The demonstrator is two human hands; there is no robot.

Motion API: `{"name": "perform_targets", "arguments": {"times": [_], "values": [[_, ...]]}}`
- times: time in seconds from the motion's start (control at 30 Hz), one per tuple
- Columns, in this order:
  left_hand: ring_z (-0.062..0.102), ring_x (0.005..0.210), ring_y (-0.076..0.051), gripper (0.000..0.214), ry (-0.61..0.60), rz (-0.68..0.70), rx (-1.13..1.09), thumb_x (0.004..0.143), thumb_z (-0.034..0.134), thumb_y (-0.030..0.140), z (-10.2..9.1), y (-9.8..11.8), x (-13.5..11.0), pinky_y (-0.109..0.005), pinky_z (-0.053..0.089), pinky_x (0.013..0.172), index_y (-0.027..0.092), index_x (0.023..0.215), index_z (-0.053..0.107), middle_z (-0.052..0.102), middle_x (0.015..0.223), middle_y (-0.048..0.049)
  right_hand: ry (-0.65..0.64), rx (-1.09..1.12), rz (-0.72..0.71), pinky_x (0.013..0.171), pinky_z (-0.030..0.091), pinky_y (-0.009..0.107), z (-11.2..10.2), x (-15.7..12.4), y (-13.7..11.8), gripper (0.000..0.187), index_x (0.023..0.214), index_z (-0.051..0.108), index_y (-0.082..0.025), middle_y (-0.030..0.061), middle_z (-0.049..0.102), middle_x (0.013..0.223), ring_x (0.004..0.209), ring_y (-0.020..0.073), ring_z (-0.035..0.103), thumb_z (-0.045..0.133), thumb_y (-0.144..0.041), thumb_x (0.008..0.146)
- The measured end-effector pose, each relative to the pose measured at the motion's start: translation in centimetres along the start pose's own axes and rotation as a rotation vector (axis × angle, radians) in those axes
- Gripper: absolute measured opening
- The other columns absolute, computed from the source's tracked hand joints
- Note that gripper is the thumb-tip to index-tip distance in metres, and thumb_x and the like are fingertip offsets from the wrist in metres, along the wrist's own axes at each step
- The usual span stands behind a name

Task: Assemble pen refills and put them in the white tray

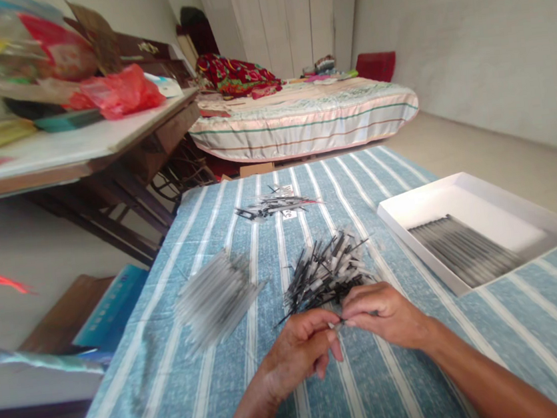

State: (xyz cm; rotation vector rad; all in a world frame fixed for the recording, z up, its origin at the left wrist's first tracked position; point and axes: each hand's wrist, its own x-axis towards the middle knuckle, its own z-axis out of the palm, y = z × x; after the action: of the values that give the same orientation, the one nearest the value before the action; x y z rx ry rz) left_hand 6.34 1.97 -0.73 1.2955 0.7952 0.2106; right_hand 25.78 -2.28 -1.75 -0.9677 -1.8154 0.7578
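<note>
Pinched by left hand [307, 345] and right hand [388, 310], close together: thin dark piece [342, 323], long axis seemingly parallel to far edge of the table [153, 391]; just beyond, toward mid-table, loose dark pile [321, 269], nearer right hand.

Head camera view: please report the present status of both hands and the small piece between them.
Left hand and right hand close together, pinching small piece. Piece details too small to tell. Mixed pile just beyond hands; no visible obstruction.
</note>
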Motion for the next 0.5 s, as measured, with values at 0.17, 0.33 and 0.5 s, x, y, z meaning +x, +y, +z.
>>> {"name": "perform_targets", "arguments": {"times": [0.17,0.33,0.5], "values": [[0.045,0.037,-0.005,0.018,0.016,-0.013,0.015,0.078,0.052,0.024,0.1,0.24,-0.12,-0.017,0.032,0.037,0.014,0.092,0.055,0.064,0.063,0.0007,-0.002,-0.006,0.01,0.062,0.047,0.022,0.26,0.01,0.02,0.013,0.08,0.068,-0.014,0.0048,0.065,0.072,0.064,0.0118,0.06,0.057,-0.021,0.083],[0.045,0.037,-0.005,0.018,0.008,0.0,0.043,0.079,0.05,0.026,0.01,0.22,-0.22,-0.017,0.031,0.037,0.013,0.091,0.055,0.064,0.064,0.0002,0.014,0.031,0.048,0.062,0.046,0.022,0.54,-0.05,0.27,0.011,0.077,0.068,-0.014,0.0044,0.064,0.069,0.064,0.0119,0.059,0.06,-0.022,0.08],[0.044,0.038,-0.004,0.016,0.01,-0.02,0.112,0.079,0.048,0.022,-0.06,0.25,-0.27,-0.017,0.031,0.038,0.013,0.089,0.055,0.064,0.065,0.0003,-0.011,0.062,0.118,0.059,0.044,0.021,1.01,-0.21,0.77,0.009,0.077,0.068,-0.014,0.0033,0.062,0.067,0.061,0.0112,0.057,0.062,-0.02,0.078]]}}
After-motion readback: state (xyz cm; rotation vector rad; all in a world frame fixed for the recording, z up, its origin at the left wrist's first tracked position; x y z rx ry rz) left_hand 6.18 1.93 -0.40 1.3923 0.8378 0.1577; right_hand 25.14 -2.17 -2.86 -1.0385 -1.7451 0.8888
